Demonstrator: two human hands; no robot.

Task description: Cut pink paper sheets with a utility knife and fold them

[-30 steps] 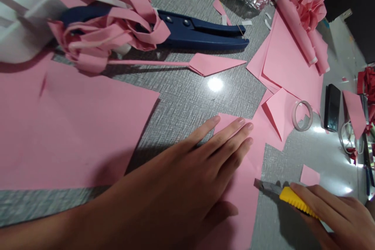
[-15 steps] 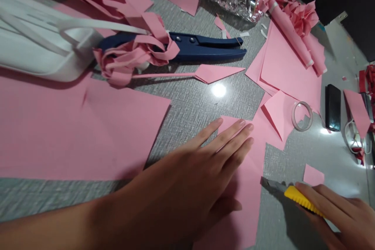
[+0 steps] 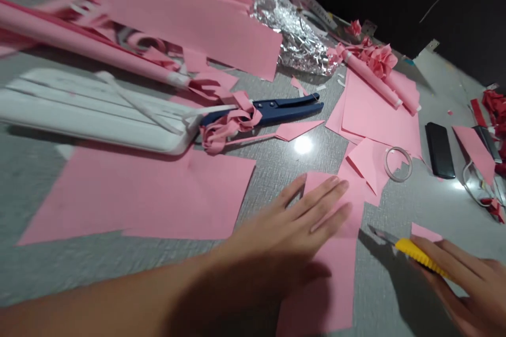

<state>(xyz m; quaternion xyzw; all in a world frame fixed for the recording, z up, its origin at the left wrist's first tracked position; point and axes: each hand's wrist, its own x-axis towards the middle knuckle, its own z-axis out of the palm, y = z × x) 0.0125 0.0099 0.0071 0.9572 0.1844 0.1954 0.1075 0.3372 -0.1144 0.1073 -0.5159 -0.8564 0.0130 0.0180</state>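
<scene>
My left hand (image 3: 292, 226) lies flat with fingers stretched out on a strip of pink paper (image 3: 328, 279) on the grey table. At the bottom right, my right hand (image 3: 470, 284) grips a yellow utility knife (image 3: 411, 255). Its blade tip points left and sits just off the paper's right edge. A large pink sheet (image 3: 154, 195) lies to the left of my left hand.
Blue hole-punch pliers (image 3: 284, 108) lie beside curled pink strips (image 3: 225, 124) and a white tray (image 3: 90, 116). Crumpled foil (image 3: 292, 31), rolled pink paper flowers (image 3: 375, 68), a tape ring (image 3: 398, 164) and a black phone (image 3: 439, 150) sit further back and right.
The view has tilted up and back, showing more of the far table. My left hand stays flat on the paper; the knife has moved slightly right and down.
</scene>
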